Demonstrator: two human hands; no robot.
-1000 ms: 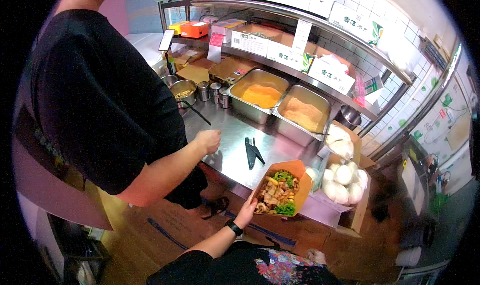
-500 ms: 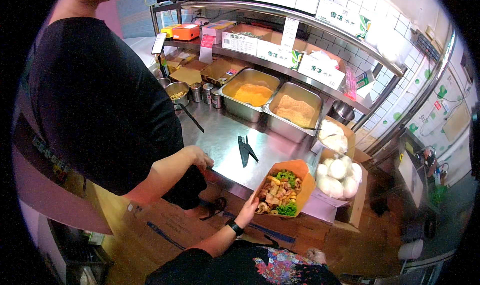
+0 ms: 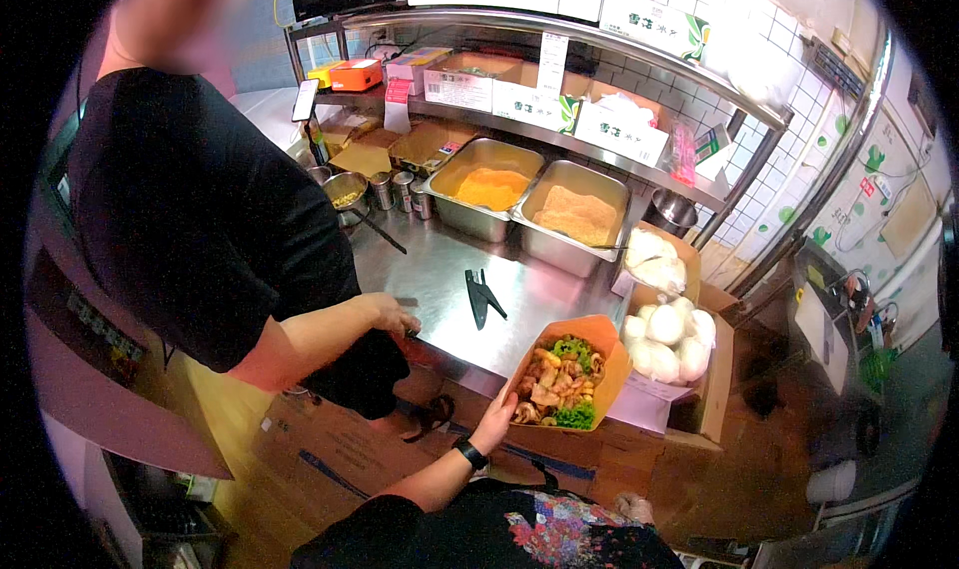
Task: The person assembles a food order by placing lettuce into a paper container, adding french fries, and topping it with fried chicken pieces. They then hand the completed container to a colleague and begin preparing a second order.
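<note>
My left hand (image 3: 493, 425) grips the near left side of an open brown paper food box (image 3: 608, 377). Browned meat or mushroom pieces (image 3: 561, 381) fill the box, with green leafy lettuce (image 3: 574, 415) at its near and far ends. I hold the box just off the front edge of the steel counter (image 3: 440, 269). My right hand (image 3: 633, 507) is low by my body, holding nothing that I can see; its fingers are too small and blurred to read. Beyond the box, a black two-armed hand tool (image 3: 483, 297) lies on the counter, touched by neither hand.
Two steel pans (image 3: 571, 251) of orange and tan crumbs stand at the counter's back. Bags of white round items (image 3: 667, 341) sit in boxes on the right. At left stands another person (image 3: 200, 219), one hand near the counter edge. A shelf (image 3: 479, 115) holds cartons.
My view has shifted slightly, so the counter things sit a little lower and further left. The box stays in my left hand. The other person's head has come more into view.
</note>
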